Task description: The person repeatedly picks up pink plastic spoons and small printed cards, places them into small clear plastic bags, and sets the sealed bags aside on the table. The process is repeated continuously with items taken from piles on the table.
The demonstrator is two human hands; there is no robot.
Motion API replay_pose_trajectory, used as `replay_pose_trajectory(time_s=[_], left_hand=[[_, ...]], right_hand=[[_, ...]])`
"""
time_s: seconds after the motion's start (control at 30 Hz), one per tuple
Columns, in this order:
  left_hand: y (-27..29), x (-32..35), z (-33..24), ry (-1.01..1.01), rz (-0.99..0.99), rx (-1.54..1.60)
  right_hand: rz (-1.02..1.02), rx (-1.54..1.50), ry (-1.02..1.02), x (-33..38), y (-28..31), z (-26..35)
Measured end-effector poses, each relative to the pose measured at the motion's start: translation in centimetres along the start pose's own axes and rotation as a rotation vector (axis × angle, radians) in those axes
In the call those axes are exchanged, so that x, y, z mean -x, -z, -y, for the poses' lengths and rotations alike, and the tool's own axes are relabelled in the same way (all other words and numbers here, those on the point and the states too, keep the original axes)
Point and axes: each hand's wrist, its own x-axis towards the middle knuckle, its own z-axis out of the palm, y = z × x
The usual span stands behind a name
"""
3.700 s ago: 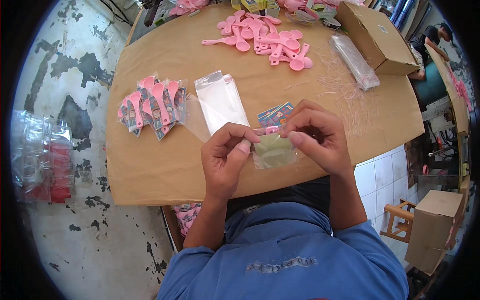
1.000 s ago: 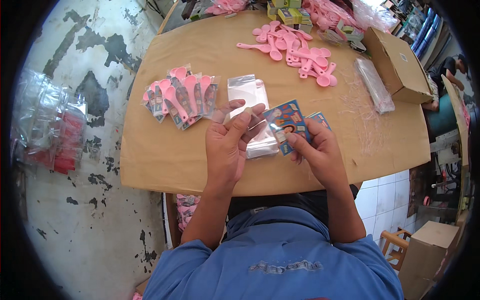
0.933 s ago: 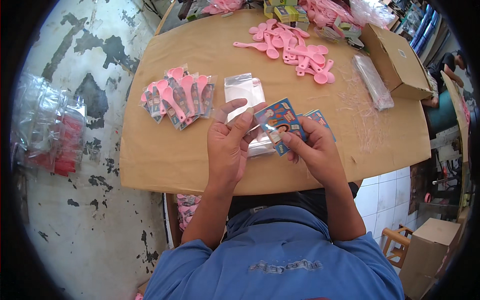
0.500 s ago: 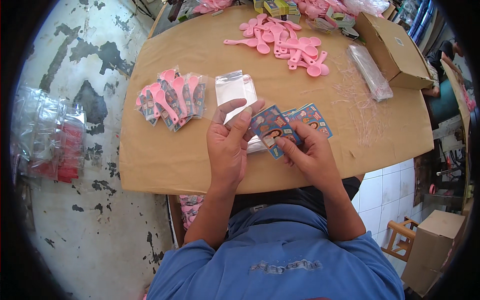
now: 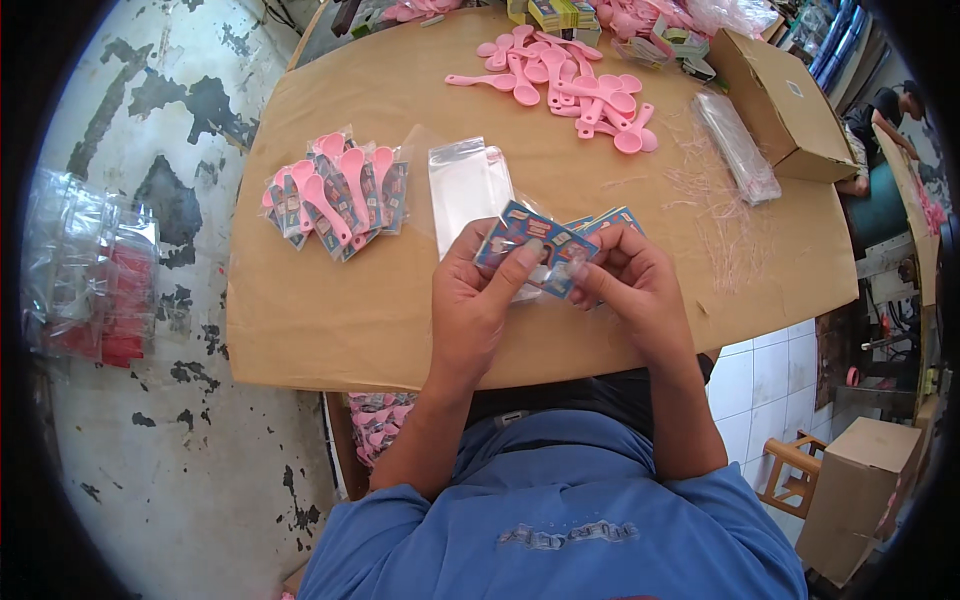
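A blue printed card [image 5: 518, 222] is pinched between my two hands over the near part of the table. My left hand [image 5: 468, 310] grips its left side, with the thumb lying on top. At the card's right lower corner my right hand [image 5: 645, 295] pinches with thumb and fingertips. Just beyond the right fingers lies a fanned stack of similar cards [image 5: 612, 219], partly hidden. A pile of clear plastic bags [image 5: 462, 195] lies past my left hand. Farther left, pink spoons with cards in clear bags [image 5: 335, 195] are heaped together.
Loose pink spoons [image 5: 600, 95] are piled at the table's far side. A wrapped clear bundle [image 5: 738, 148] and a cardboard box [image 5: 780, 105] stand at the far right, near scattered pink shreds [image 5: 725, 220]. Another person [image 5: 885, 115] is beyond the right edge.
My left hand has come right and closed on the card's left side; before, its fingers were apart from it. The card has turned and moved slightly left.
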Motion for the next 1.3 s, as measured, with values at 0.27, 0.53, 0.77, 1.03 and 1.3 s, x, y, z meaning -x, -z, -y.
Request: replay_pose_trajectory(time_s=[0.27,0.53,0.77,1.03,1.3], left_hand=[[-1.1,0.8,-0.6,-0.078,-0.009,-0.003],[-1.4,0.4,-1.8,-0.139,0.030,0.382],[-1.7,0.3,-0.7,-0.115,0.135,0.492],[-2.1,0.3,0.0,-0.074,0.062,0.470],[3.0,-0.7,-1.1,-0.106,-0.193,0.634]], right_hand=[[-0.112,-0.016,0.171,-0.7,-4.7,-0.8],[-0.057,-0.073,-0.025,1.1,-5.1,-1.0],[-0.076,-0.081,0.070,1.1,-4.8,-1.6],[-0.197,-0.039,0.311,0.7,-4.8,-2.2],[0.086,0.770,0.622,0.7,-1.9,2.6]])
